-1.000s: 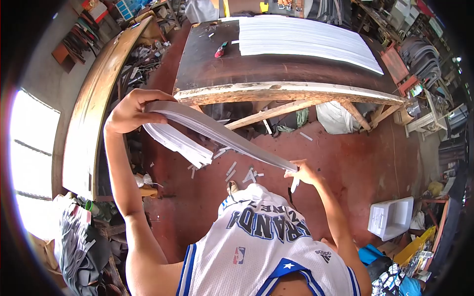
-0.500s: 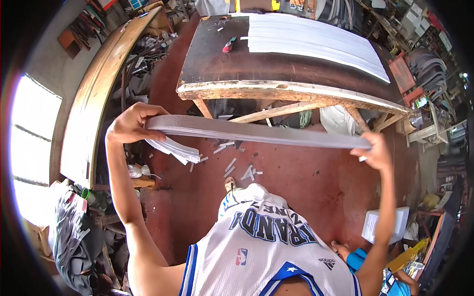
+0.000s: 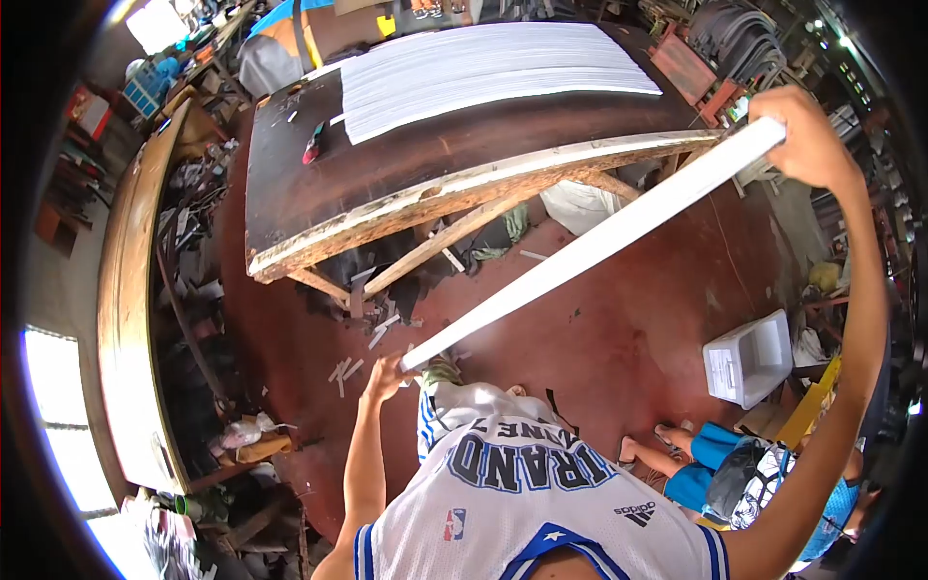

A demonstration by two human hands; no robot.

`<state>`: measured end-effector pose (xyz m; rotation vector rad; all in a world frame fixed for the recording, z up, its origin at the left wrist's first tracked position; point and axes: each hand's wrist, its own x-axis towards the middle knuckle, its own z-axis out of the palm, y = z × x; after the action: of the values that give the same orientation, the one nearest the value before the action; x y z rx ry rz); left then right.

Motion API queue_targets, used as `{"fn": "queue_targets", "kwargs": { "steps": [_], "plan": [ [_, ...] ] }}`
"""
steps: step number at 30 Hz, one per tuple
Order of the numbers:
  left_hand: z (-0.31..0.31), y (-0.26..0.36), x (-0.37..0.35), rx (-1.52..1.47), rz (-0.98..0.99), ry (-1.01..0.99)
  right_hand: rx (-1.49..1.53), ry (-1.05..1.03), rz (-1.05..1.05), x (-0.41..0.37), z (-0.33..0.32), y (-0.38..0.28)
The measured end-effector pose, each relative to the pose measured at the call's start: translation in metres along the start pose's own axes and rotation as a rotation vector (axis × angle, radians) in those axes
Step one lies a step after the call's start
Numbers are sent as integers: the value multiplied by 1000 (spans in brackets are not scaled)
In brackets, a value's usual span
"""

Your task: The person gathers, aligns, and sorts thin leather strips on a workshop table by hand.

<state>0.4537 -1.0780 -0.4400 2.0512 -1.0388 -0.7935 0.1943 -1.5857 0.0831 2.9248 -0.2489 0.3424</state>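
Observation:
A long stack of thin white strips [image 3: 590, 246] runs slantwise from low centre to upper right. My left hand [image 3: 387, 375] holds its lower end near my waist. My right hand [image 3: 810, 135] grips its upper end, raised high at the right. Beyond the strips stands a dark wooden table [image 3: 406, 208]. On the table's far side lies a wide pile of white sheets [image 3: 483, 68], with a small red-and-black tool [image 3: 313, 143] beside it.
A white plastic tub [image 3: 749, 358] sits on the red floor at the right. Another person's legs in blue shorts [image 3: 696, 469] are at lower right. White offcuts [image 3: 348, 365] litter the floor. A long wooden bench [image 3: 126, 319] with clutter lines the left.
The view has swung to the right. My right hand has lifted its end of the strips up high, and my left hand has dropped its end down near my waist.

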Motion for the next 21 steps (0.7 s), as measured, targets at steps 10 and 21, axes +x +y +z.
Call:
{"fn": "queue_targets", "kwargs": {
  "steps": [10,21],
  "plan": [
    [-5,-85,35,111,-348,-69,17,-278,57,65,31,14],
    [-329,-138,-43,530,-668,422,264,-374,-95,188,178,12]
  ]
}}
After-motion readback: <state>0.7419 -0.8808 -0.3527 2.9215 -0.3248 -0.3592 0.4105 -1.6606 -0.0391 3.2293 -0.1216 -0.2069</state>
